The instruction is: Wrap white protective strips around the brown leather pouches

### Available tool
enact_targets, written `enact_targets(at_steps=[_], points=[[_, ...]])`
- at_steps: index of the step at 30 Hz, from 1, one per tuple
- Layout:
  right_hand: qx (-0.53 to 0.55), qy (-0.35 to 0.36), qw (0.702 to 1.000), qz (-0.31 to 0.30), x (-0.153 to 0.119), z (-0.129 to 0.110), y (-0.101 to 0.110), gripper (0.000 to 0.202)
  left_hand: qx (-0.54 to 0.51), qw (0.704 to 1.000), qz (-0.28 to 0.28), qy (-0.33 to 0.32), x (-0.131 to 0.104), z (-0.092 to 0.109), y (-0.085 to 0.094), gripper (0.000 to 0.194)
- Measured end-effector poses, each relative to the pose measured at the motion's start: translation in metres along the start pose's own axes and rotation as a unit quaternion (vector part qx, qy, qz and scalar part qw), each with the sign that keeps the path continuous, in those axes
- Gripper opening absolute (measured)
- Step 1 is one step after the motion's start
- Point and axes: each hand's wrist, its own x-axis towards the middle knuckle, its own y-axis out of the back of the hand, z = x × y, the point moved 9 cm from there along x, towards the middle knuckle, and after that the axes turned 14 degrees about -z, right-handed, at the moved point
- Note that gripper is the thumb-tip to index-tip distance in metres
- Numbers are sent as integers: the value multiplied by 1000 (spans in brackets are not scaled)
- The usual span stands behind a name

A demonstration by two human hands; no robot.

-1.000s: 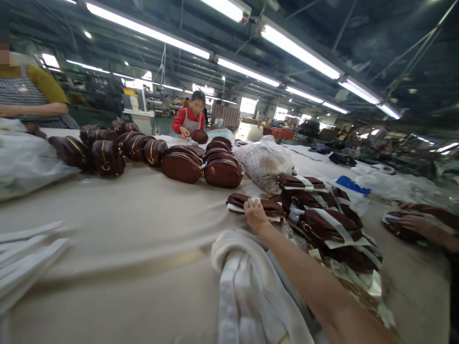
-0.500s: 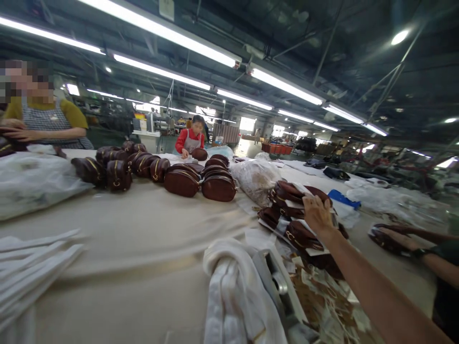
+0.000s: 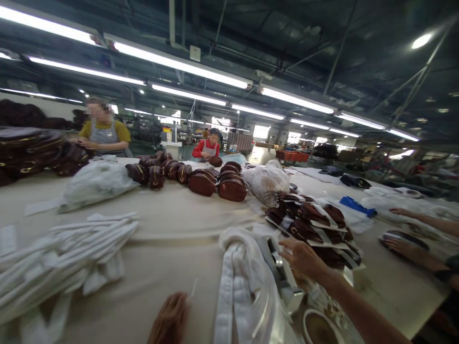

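Observation:
My right hand reaches over a grey tape dispenser, its fingers stretched toward the roll and cutter end; I see nothing held in it. Just behind it, flat brown leather pouches with white strips across them lie stacked. My left hand is low over the table at the bottom edge, blurred, its fingers partly hidden. A thin pale strip shows by its fingertips; whether it is held is unclear. Between my hands lies a bundle of white straps in clear plastic.
A pile of white strips covers the left of the table. Filled brown bags stand in rows beyond, between plastic sacks. At right, a co-worker's hands rest on a dark pouch. Two other people work across the table.
My right hand has left the pouch stack and come back to the tape dispenser. My left hand has entered at the bottom. The view has swung left.

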Motion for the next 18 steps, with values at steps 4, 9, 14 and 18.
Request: enact_targets(at_steps=[4, 9, 14, 18], points=[[9, 61, 998, -8, -18, -41, -8, 26, 66, 998, -26, -1, 5, 12, -2, 25], [59, 112, 991, 44, -22, -73, 8, 20, 82, 994, -76, 13, 3, 9, -13, 28], [102, 169, 977, 79, 10, -88, 25, 19, 89, 994, -67, 16, 3, 5, -12, 29], [111, 153, 981, 42, 85, -73, 2, 18, 111, 993, -23, -44, -4, 9, -21, 29]])
